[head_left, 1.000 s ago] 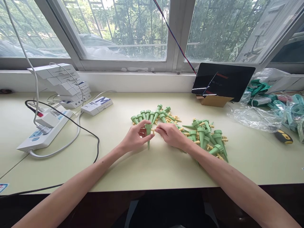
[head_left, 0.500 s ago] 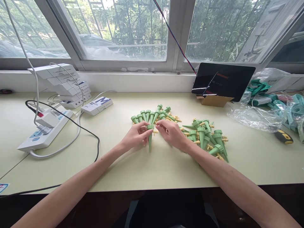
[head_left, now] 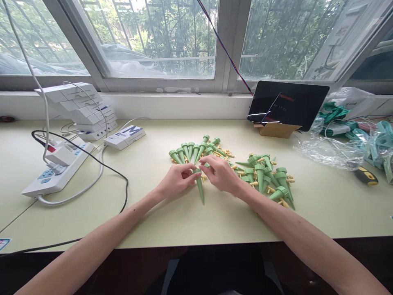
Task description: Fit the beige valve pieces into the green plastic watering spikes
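My left hand (head_left: 177,180) is closed, its thumb and fingers pinching a green plant-watering spike (head_left: 200,192) near its wide top. The spike's tip points down and slightly right, and a yellow valve (head_left: 204,178) sticks out at its side. My right hand (head_left: 221,174) is beside the spike's top with its fingers curled. Between them shows a small green piece (head_left: 206,165) that looks like a cap; the fingers partly hide it. Just beyond my hands lies a fanned group of green spikes (head_left: 190,149) with yellow valves. A looser pile of similar spikes (head_left: 266,176) lies to the right.
A power strip (head_left: 58,168) with cables and stacked white boxes (head_left: 81,108) stand at left, near a single white box (head_left: 125,137). At back right a tablet (head_left: 287,104) leans on a cardboard stand (head_left: 279,130). Clear plastic wrap (head_left: 331,153) and a yellow-black tool (head_left: 367,176) lie at right.
The held spike has moved slightly down, and its tip has swung to the right. My right fingers have come in closer to its top, and a green piece now shows between them.
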`<state>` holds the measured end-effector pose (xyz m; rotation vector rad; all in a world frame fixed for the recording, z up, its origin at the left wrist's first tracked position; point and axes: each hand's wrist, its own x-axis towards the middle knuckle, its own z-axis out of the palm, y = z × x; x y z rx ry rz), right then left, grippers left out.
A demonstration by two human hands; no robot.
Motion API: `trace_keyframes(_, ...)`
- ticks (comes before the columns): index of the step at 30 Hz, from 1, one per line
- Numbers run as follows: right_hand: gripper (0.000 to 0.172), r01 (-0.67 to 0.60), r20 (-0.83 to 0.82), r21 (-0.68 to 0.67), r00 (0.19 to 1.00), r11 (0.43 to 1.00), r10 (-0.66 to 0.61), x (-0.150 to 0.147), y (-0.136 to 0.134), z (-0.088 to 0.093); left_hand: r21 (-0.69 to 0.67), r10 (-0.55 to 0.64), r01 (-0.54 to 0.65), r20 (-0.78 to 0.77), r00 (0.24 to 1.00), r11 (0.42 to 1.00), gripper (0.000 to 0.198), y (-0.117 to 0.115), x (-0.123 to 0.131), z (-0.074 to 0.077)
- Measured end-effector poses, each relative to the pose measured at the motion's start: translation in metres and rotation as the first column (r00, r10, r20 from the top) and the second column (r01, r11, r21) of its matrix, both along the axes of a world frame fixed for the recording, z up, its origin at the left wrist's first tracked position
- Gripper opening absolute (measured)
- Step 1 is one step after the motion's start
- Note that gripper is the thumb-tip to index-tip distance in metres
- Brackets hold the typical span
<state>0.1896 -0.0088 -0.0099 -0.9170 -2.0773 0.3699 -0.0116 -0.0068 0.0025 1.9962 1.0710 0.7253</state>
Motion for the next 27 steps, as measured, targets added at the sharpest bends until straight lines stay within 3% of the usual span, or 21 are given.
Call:
trace_keyframes(3, 0.014, 0.001, 0.0, 0.006, 1.0, 1.0, -0.001, -0.0005, 0.0007, -0.0008, 0.195, 0.037, -0.015, -0.111, 0.993, 0.981, 0.035, 0.0011, -0.0004, -0.0023)
trace_keyframes(6, 0.014, 0.0, 0.0, 0.019, 1.0, 1.0, 0.0, -0.0013, 0.0012, -0.001, 0.265, 0.065, -0.022, -0.153, 0.986, 0.964, 0.036, 0.0023, -0.0002, -0.0045)
trace_keyframes(16, 0.015, -0.002, -0.006, 0.033, 1.0, 0.999, 0.002, -0.0011, 0.0019, -0.0021, 0.289, 0.127, -0.079, -0.152, 0.98, 0.954, 0.043, 0.0046, -0.0002, -0.0086)
trace_keyframes(27, 0.015, -0.003, -0.007, 0.002, 1.0, 1.0, 0.003, -0.0008, 0.0004, 0.0003, 0.279, 0.038, 0.021, -0.203, 0.978, 0.96, 0.043, 0.0017, 0.0012, -0.0066)
